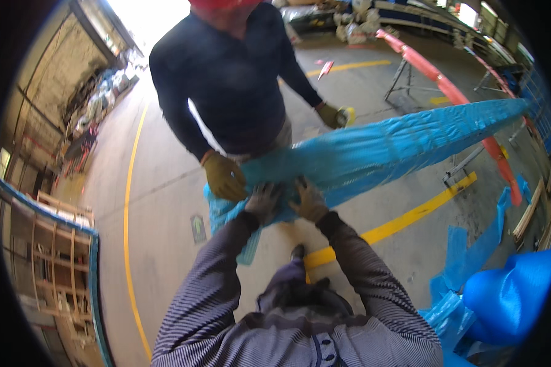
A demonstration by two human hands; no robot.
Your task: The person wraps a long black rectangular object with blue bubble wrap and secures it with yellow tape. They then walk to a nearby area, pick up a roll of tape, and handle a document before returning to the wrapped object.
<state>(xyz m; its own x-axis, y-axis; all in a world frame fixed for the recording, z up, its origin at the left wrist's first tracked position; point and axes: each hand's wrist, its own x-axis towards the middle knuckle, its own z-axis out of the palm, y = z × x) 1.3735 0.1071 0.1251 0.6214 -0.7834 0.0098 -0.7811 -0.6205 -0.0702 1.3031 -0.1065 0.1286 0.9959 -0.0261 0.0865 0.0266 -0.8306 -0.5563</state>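
Observation:
A long bundle wrapped in blue plastic film (373, 147) stretches from in front of me toward the far right. My left hand (263, 202), in a greyish glove, presses on the side of its near end with the fingers laid along the film. Just to the right, my right hand (310, 202) rests on the same side, gloved, its fingers spread. Neither hand is wrapped around anything. Across the bundle stands a co-worker (232, 79) in a dark top; one gloved hand (224, 176) is by the near end, the other beside a roll of tape (348, 116). A blue flap (248, 248) hangs below my left hand.
Pink-wrapped bars (431, 73) lean on metal trestles (400, 79) at the far right. Crumpled blue film (511, 296) and wooden strips (529, 211) lie at the lower right. A wooden-slatted frame (61, 257) stands left. Yellow lines (389, 226) mark the floor.

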